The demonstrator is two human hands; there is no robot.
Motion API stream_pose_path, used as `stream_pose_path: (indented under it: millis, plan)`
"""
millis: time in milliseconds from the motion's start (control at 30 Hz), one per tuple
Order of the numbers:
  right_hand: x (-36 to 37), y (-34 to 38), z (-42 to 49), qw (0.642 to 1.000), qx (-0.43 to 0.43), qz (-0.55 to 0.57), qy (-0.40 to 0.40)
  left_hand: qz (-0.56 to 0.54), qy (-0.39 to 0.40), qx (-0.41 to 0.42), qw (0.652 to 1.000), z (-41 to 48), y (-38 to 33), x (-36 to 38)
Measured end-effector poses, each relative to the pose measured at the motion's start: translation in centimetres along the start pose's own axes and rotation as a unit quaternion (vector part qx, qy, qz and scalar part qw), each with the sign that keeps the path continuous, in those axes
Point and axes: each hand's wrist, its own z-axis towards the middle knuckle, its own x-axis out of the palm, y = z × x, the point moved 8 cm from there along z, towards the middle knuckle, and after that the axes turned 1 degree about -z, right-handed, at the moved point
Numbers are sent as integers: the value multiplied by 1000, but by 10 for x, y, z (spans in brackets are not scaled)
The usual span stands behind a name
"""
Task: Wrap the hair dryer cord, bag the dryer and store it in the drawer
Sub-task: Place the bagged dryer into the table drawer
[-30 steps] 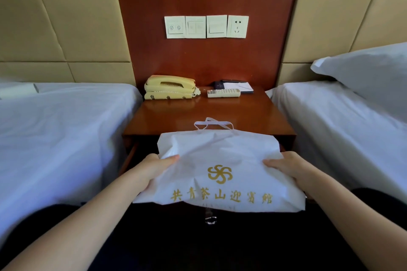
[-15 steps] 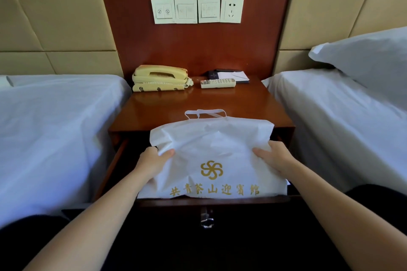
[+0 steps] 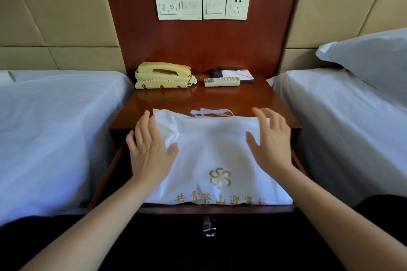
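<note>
A white drawstring bag [image 3: 211, 149] with a gold logo and gold characters lies in the pulled-out wooden drawer [image 3: 220, 208] of the nightstand. Its far end and white cord loop rest up on the nightstand's front edge. The hair dryer is hidden inside the bag. My left hand [image 3: 149, 149] hovers flat over the bag's left side with fingers spread. My right hand [image 3: 272, 141] is raised over the bag's right side, fingers apart. Neither hand grips the bag.
The nightstand top [image 3: 202, 99] carries a yellow telephone [image 3: 163, 76], a remote control [image 3: 222, 81] and a notepad [image 3: 237, 73]. White beds flank it left [image 3: 55, 127] and right [image 3: 352, 116]. A metal handle [image 3: 209, 229] hangs on the drawer front. Switches and a socket [image 3: 202, 6] sit on the wall panel.
The bag went from held above the drawer down into it. Both hands let go of its sides and lifted open above it.
</note>
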Motion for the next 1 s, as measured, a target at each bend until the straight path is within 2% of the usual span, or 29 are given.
stream_pose_path:
  millis: [67, 133, 233, 267, 300, 367, 567, 667, 767, 900, 1000]
  plan:
    - [20, 18, 17, 996, -66, -23, 61, -4, 10, -15, 1000, 12, -10, 1]
    - [49, 23, 31, 985, -55, -35, 162, -1, 33, 39, 999, 22, -33, 5]
    - [93, 20, 26, 958, -48, -44, 278, -29, 167, 148, 974, 23, -70, 35]
    - [100, 20, 18, 954, -61, -51, 287, -33, 213, 170, 962, 18, -77, 49]
    - [101, 22, 13, 959, -85, -65, 263, -31, 245, 186, 951, 13, -81, 60]
    - [97, 19, 8, 969, -111, -70, 209, -29, 255, 207, 944, 7, -83, 73]
    - [86, 22, -8, 974, -145, -70, 157, -20, 162, 243, 956, -16, -76, 77]
    - [83, 33, -21, 971, -169, -60, 159, -27, 153, 264, 952, -27, -75, 75]
    - [82, 34, -28, 970, -158, -55, 176, -19, 144, 264, 954, -34, -76, 70]
    - [85, 32, -33, 966, -156, -58, 199, -15, 176, 245, 953, -42, -75, 70]
    - [88, 34, -30, 960, -155, -42, 228, -57, 220, 202, 953, -38, -76, 68]
